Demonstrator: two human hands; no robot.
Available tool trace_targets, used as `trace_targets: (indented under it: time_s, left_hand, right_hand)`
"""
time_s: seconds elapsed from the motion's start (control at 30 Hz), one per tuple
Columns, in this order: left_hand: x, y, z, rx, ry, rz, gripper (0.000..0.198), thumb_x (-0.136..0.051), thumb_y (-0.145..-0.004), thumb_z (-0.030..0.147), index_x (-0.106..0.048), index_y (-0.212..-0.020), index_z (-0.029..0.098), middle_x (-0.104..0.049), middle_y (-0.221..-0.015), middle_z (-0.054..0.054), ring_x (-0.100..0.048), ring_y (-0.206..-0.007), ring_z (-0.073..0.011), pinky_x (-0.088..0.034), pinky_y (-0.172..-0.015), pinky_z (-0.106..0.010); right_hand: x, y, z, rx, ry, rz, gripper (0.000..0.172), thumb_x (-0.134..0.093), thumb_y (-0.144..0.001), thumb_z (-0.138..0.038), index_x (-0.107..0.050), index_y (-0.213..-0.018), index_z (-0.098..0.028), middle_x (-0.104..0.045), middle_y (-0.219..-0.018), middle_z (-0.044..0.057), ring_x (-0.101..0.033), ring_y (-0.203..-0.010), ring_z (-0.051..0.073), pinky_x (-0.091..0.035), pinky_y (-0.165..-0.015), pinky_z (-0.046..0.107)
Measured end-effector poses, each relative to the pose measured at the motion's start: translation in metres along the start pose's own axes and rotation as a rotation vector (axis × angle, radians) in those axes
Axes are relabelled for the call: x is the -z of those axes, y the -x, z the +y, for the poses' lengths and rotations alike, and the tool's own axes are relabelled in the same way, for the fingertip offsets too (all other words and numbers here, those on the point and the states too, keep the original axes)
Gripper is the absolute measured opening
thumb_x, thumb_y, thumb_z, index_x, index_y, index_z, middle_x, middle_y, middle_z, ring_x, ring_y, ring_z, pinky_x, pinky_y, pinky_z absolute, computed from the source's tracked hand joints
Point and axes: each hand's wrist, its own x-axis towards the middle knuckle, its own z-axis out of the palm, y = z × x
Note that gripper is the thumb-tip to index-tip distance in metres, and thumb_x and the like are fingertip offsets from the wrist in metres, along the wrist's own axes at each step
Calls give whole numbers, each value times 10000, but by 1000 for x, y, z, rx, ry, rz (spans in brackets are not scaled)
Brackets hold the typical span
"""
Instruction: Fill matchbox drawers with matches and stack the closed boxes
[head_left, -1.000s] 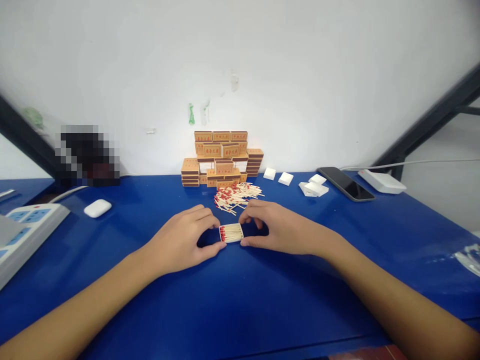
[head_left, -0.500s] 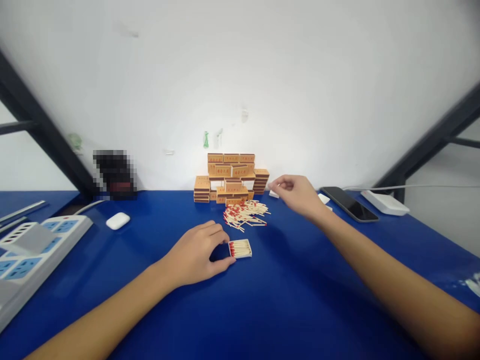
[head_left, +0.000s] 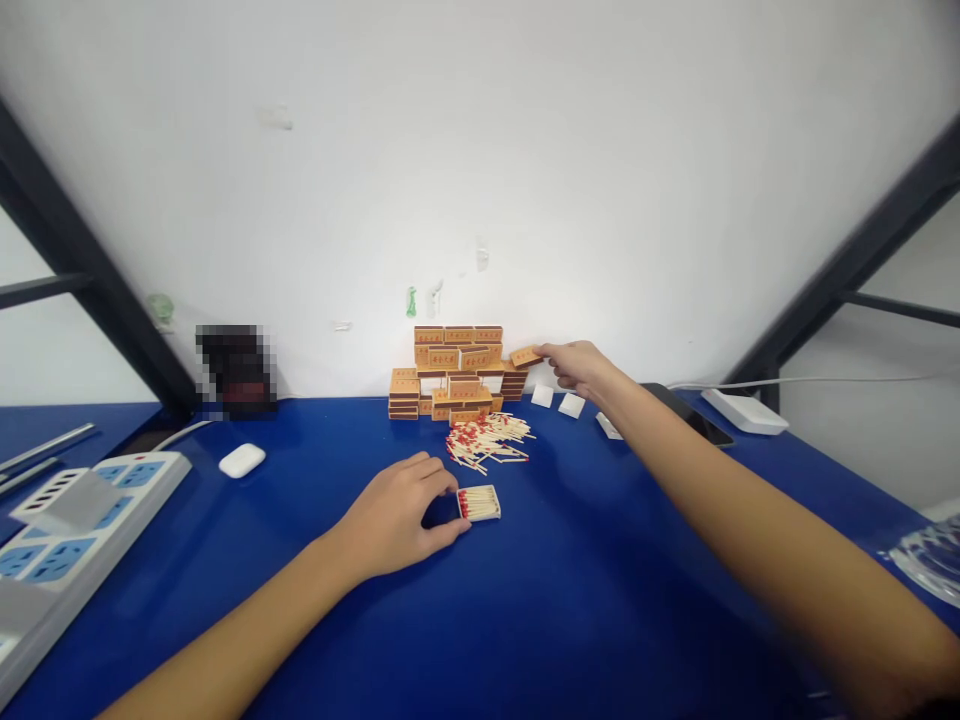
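My left hand (head_left: 401,512) rests on the blue table (head_left: 525,620) with thumb and fingers pinching the left end of a white tray full of matches (head_left: 479,503). My right hand (head_left: 576,365) is stretched out to the far side and grips a brown matchbox sleeve (head_left: 526,356), held tilted just above the right column of the matchbox stack (head_left: 457,374). A loose pile of red-tipped matches (head_left: 489,440) lies between the stack and the tray.
Small white inner trays (head_left: 556,401) lie right of the stack under my right arm. A black phone (head_left: 694,418) and a white adapter (head_left: 746,411) sit at the far right. A white earbud case (head_left: 242,460) and a power strip (head_left: 67,525) are on the left.
My right hand left the match tray, reached to the far right of the stack and now holds a brown sleeve lifted off it. My left hand stayed on the tray.
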Motion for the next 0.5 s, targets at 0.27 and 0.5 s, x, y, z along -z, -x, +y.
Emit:
trace_targets:
  time_s: [0.27, 0.5]
  left_hand:
    - [9, -2, -7, 151, 27, 198, 492, -721, -939, 557, -652, -1296, 225, -719, -1033, -49, -681, -981, -241, -579, -886, -427]
    - [5, -4, -10, 63, 101, 263, 300, -751, -941, 464, -709, -1103, 214, -717, -1055, -60, -670, -979, -226, -569, -868, -385]
  right_hand:
    - [-10, 98, 41, -6, -191, -347, 328, -806, -828, -376, -553, -750, -183, -467, -665, -48, -321, -524, 62, -176, -433, 220]
    - [-28, 148, 66, -23, -242, -634, 466, -830, -796, -583, -592, -765, -183, -513, -650, -46, -365, -517, 60, -195, -441, 217]
